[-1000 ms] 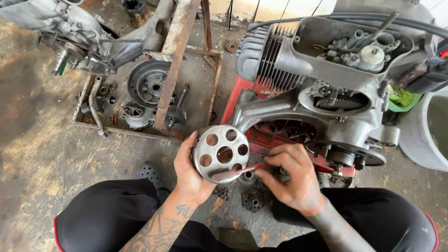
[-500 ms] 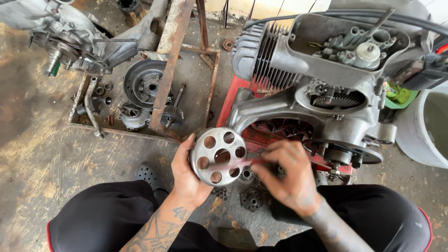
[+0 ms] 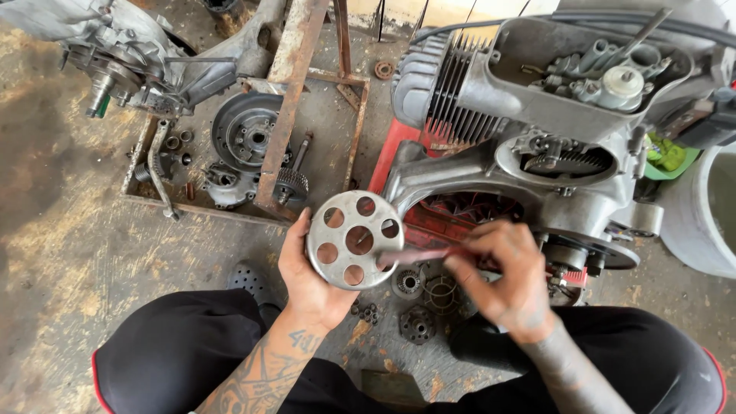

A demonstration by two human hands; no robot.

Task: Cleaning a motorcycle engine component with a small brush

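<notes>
My left hand [image 3: 307, 280] holds a round grey metal disc [image 3: 354, 239] with several round holes, face up, just above my lap. My right hand [image 3: 502, 272] grips a thin reddish tool [image 3: 418, 255] whose tip lies against the disc's right edge. Directly behind the hands stands a grey scooter engine [image 3: 529, 146] with cooling fins, its side case open.
Small gears and clutch parts [image 3: 418, 295] lie on the concrete under my hands. A rusty metal frame [image 3: 287, 107] at the upper left holds a round engine cover [image 3: 244, 138] and loose parts. Another engine part [image 3: 115, 54] sits far left; a white bucket [image 3: 705, 222] stands right.
The disc has stayed in my left hand and shifted slightly. My right hand has slid the reddish tool a little along the disc's right edge.
</notes>
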